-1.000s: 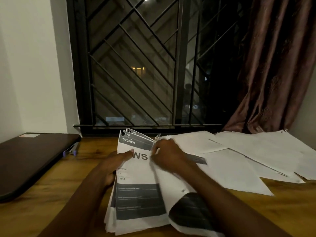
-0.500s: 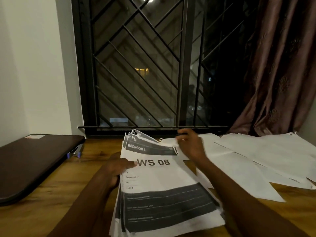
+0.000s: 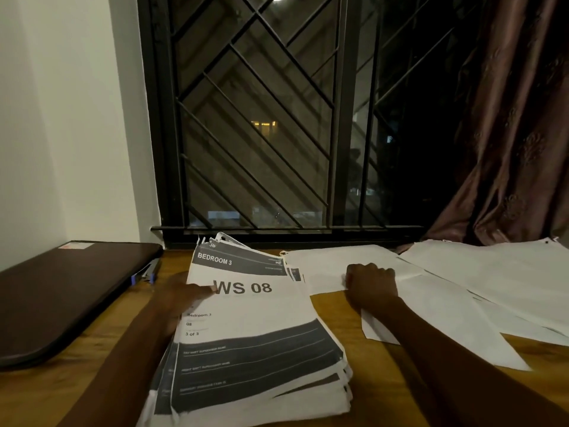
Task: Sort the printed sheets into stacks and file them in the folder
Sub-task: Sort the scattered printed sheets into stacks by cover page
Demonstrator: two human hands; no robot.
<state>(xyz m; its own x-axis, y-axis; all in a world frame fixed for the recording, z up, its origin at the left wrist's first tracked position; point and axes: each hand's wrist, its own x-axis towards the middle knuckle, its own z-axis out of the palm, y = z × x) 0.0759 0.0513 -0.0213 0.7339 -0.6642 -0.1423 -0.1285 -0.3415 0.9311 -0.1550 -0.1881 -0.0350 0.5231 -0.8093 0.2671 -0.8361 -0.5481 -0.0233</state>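
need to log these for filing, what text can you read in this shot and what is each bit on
"BEDROOM 3": dark header band of the top sheet
"WS 08": large print under that band
"Bedroom 3": small line at its left
"08": just below
"3 of 3": below that
Captions in its lower dark band: too small to read
Number on the sheet behind: blurred
Sticker on the dark case: unreadable

The top sheet (image 3: 246, 306) of the stack (image 3: 326, 392) reads "BEDROOM 3" in white on its dark header band, "WS 08" in large black type, then "Bedroom 3", "08" and "3 of 3". The print in its lower dark bands is too small to read.
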